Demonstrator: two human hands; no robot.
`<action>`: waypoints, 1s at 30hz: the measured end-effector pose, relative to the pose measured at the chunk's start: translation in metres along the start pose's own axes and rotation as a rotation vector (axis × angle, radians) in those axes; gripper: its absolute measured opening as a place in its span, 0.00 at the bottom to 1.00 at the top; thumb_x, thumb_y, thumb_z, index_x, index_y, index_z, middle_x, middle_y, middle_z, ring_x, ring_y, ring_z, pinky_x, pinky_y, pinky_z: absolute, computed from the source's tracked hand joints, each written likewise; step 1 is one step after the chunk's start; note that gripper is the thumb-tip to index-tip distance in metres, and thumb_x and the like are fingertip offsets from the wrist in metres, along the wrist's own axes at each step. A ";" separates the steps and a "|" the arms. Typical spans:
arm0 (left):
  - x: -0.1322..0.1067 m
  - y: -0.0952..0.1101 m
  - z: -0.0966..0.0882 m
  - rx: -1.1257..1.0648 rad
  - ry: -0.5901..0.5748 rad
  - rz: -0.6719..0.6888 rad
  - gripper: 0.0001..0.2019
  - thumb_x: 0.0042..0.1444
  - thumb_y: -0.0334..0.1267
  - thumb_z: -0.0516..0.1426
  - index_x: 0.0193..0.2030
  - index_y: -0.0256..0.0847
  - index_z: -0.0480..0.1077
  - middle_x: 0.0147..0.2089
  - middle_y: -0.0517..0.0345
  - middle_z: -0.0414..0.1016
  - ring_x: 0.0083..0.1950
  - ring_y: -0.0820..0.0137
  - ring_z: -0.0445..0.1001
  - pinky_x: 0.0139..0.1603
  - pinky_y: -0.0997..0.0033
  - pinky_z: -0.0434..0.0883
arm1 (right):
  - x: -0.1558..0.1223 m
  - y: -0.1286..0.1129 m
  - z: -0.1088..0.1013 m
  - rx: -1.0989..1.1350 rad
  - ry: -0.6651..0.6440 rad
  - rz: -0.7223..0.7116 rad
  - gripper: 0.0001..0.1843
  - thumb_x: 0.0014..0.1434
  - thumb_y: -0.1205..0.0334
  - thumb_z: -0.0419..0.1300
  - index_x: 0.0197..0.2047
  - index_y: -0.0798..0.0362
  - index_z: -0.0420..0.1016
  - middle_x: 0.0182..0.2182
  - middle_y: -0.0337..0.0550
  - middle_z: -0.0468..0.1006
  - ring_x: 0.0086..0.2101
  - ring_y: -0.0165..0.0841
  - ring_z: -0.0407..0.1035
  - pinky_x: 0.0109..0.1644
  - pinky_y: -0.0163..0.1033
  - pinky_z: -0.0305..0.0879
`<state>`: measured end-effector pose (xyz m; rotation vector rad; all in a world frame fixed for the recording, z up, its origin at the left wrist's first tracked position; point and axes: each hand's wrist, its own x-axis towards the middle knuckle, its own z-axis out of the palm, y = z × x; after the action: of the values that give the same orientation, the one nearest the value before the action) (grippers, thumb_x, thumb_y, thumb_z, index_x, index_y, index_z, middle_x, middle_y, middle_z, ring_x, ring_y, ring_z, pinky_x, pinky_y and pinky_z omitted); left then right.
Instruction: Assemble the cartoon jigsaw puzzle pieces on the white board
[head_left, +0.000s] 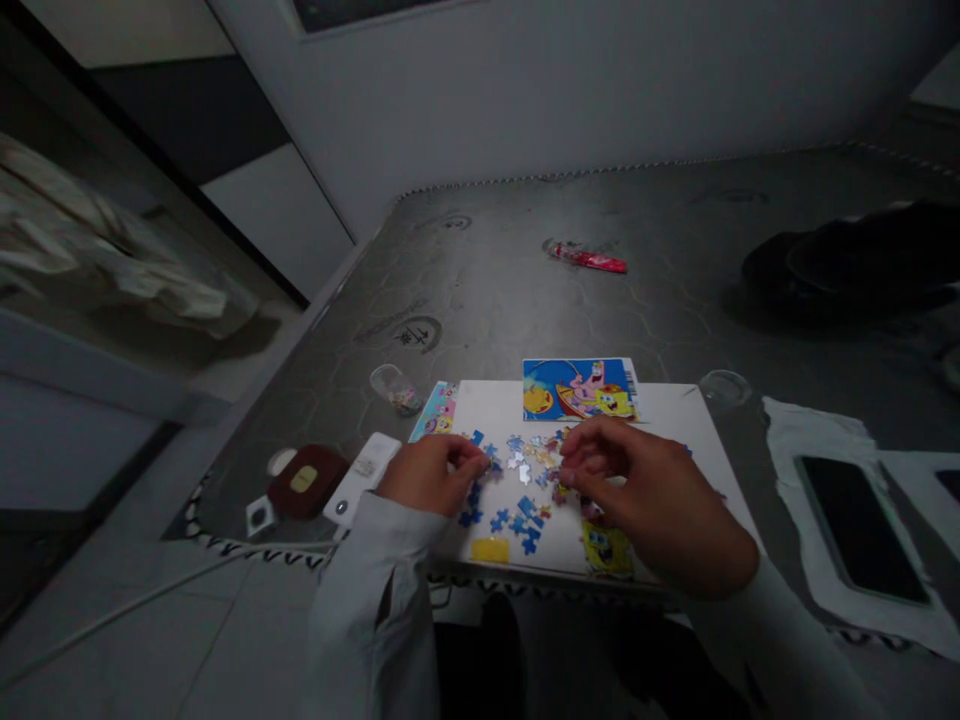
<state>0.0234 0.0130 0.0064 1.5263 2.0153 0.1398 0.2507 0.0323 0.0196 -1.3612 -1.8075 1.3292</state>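
Loose jigsaw pieces [517,522], mostly blue with some yellow and purple, are spread over a white board [484,400]. At the left of the pieces, my left hand [431,472] has thumb and forefinger pinched on a small blue jigsaw piece [493,464]. My right hand [649,490] hovers over the right half of the board, its thumb and forefinger closed at the edge of the pile; what lies between them is mostly hidden. Under this hand a yellow cartoon section [607,550] shows in part. A cartoon picture card [577,390] lies at the board's far edge.
Clear plastic cups [395,388] sit left and right of the board. A brown case [307,482] and a white device [363,480] lie left; a phone [861,525] on tissue lies right. Farther back are a red packet [592,260] and a black bag [847,260].
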 end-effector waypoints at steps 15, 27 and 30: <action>0.003 0.008 0.016 0.128 -0.039 -0.044 0.07 0.53 0.43 0.62 0.34 0.46 0.81 0.38 0.56 0.83 0.42 0.62 0.78 0.38 0.68 0.67 | 0.004 0.012 0.006 -0.393 -0.139 -0.047 0.08 0.59 0.67 0.57 0.34 0.47 0.76 0.29 0.34 0.81 0.31 0.32 0.75 0.37 0.37 0.65; 0.003 0.007 0.015 0.119 -0.022 -0.043 0.06 0.52 0.43 0.63 0.32 0.45 0.80 0.36 0.54 0.83 0.40 0.62 0.78 0.38 0.67 0.67 | 0.003 0.012 0.005 -0.498 -0.074 -0.053 0.10 0.61 0.65 0.56 0.43 0.48 0.77 0.30 0.36 0.82 0.33 0.34 0.76 0.37 0.39 0.63; 0.004 0.008 0.015 0.113 -0.024 -0.044 0.06 0.51 0.42 0.63 0.31 0.45 0.81 0.35 0.54 0.83 0.39 0.61 0.78 0.37 0.67 0.67 | 0.003 0.013 0.001 -0.454 -0.073 -0.025 0.10 0.61 0.63 0.56 0.44 0.48 0.76 0.28 0.35 0.81 0.30 0.34 0.76 0.35 0.39 0.63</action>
<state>0.0372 0.0153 -0.0044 1.5426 2.0667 -0.0100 0.2543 0.0348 0.0072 -1.5199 -2.2634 1.0002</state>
